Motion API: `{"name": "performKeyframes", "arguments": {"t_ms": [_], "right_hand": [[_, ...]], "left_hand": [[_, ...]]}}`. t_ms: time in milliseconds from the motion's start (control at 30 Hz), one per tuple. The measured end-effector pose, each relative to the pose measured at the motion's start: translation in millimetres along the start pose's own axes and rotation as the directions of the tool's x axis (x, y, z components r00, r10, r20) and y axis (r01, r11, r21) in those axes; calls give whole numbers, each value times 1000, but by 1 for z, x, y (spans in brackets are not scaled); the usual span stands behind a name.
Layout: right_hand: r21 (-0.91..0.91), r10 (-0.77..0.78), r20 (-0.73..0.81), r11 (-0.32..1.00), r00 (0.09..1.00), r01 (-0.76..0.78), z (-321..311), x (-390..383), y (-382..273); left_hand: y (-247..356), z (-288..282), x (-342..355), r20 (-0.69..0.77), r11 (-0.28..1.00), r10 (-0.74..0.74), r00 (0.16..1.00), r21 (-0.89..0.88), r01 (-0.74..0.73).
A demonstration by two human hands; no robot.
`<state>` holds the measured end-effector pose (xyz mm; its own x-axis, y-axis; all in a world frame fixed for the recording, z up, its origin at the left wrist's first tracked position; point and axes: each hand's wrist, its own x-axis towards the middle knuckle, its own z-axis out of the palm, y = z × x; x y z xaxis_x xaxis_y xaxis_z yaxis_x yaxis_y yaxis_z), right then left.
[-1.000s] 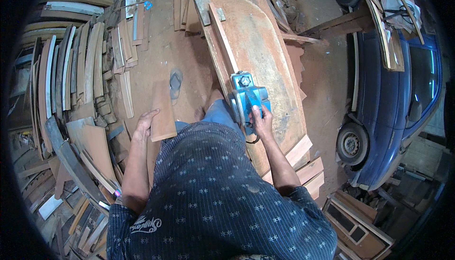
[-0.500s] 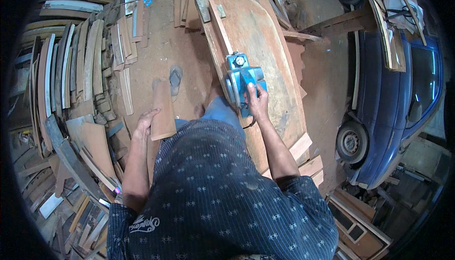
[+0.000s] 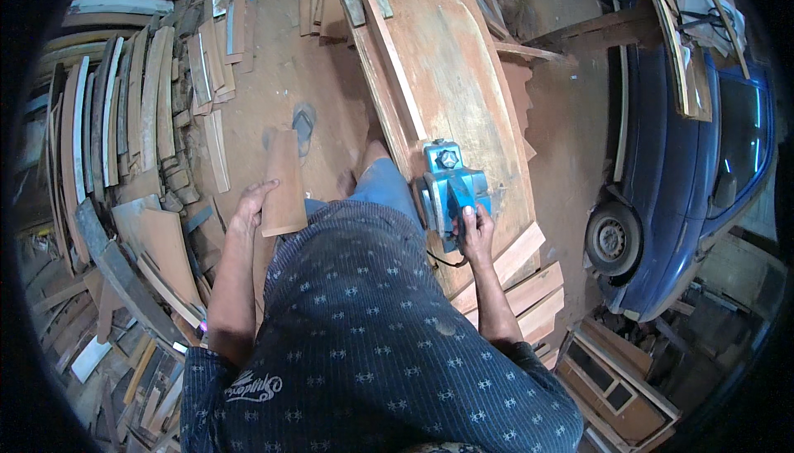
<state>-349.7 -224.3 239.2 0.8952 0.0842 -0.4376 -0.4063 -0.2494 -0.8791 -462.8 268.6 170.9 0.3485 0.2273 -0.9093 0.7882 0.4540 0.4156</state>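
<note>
In my right hand [image 3: 477, 236] is the handle of a blue electric planer [image 3: 447, 174], the fingers wrapped round it. The planer sits near the left edge of a long wooden workbench [image 3: 473, 97]. A narrow wooden strip [image 3: 397, 69] runs from a small block at the bench's far end to the planer's front; whether it continues underneath is hidden. A dark cord leaves the planer's near end. On the left, beside my leg, my left hand [image 3: 255, 202] grips the edge of a flat brown board [image 3: 284, 182], which hangs upright above the floor.
Stacks of planks [image 3: 124, 122] and offcuts fill the left side. Several cut boards [image 3: 529, 296] stick out at the bench's near right. A blue vehicle [image 3: 678, 180] stands on the right. A sandal [image 3: 303, 122] lies on the floor beyond the held board.
My right hand has drawn the planer back toward me and a little to the right, uncovering more of the strip. The board in my left hand has barely shifted.
</note>
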Motion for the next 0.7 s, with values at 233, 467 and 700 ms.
{"name": "performKeyframes", "arguments": {"t_ms": [233,467,700], "right_hand": [[39,-24,58,999,998,22,29,36,1],[1,-76,55,997,996,76,62,79,-31],[-6,-130,53,991,990,131,82,116,-47]], "left_hand": [[4,14,-10,56,997,60,997,-47,-57],[-13,7,4,-25,993,67,997,-94,-69],[-14,4,1,-2,995,14,1000,-95,-15]]}}
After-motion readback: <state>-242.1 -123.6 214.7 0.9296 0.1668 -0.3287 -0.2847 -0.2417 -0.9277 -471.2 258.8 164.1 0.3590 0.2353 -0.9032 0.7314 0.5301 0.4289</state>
